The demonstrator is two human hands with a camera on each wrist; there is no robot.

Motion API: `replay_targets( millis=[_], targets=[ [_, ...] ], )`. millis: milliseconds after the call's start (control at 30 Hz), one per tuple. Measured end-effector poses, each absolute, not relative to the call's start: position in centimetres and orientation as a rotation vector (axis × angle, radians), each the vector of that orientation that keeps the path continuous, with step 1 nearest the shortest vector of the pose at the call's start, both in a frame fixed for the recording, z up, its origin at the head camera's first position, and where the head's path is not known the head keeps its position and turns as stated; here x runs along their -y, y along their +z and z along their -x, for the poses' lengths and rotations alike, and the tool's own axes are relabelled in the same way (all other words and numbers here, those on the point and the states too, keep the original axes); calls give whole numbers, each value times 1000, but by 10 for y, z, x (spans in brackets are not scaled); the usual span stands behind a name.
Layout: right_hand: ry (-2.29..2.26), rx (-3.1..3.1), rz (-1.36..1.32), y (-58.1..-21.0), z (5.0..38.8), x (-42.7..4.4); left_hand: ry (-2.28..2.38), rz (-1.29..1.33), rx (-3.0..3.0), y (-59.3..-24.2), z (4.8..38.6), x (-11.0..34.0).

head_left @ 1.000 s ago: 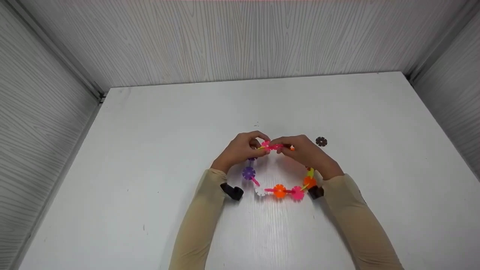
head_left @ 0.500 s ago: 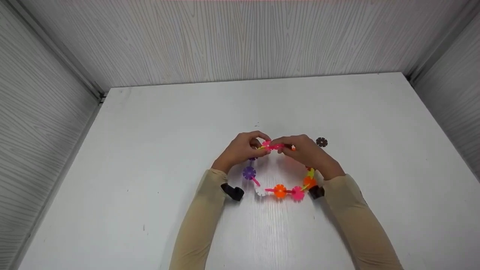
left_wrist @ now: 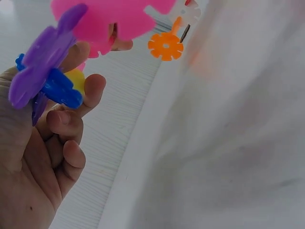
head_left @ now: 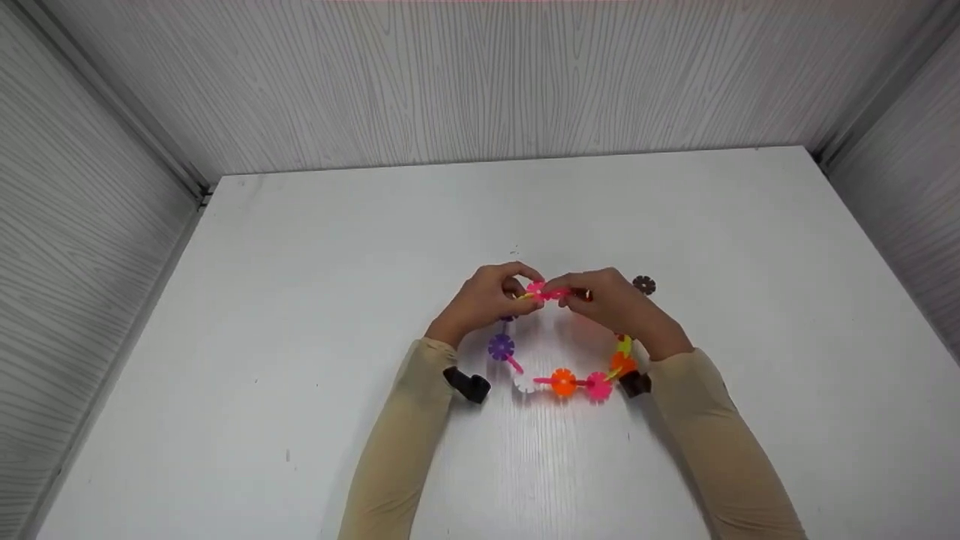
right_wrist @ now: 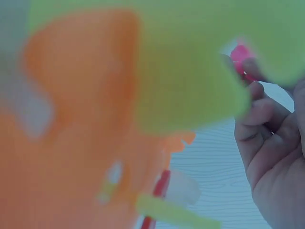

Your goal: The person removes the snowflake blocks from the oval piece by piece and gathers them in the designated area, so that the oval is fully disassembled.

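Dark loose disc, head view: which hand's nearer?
Right. The right hand is just left of the dark loose disc; the left hand is farther left, on the far side of the right hand from it.

Relative to the earlier head views, the linked chain (head_left: 582, 383) had shifted very slightly toward the right edge of the white surface (head_left: 300, 300); its purple disc (head_left: 501, 348), orange disc (head_left: 557, 383) and pink disc (head_left: 599, 386) showed the displacement. The left hand (head_left: 484, 297) and right hand (head_left: 618, 301) had moved marginally likewise. The orange piece (head_left: 589, 297) at the right hand showed less than before.
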State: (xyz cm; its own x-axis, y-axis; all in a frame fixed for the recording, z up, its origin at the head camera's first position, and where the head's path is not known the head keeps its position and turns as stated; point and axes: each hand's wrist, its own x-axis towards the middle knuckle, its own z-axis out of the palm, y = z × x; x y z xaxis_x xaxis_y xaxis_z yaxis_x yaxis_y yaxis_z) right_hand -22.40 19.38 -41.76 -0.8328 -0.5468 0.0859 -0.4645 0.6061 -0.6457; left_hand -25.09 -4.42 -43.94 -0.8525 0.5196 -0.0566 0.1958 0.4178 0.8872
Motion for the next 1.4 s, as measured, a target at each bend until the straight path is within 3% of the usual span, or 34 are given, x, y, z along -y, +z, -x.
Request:
replay_targets(
  millis=[333, 1400],
  targets=[
    [-1159, -2852, 491, -416, 232, -255, 1556, -395, -2465, -442, 257, 99],
    [-1148, -2858, 30, -435, 237, -324, 1442, -566, -2436, -443, 257, 96]
  ],
)
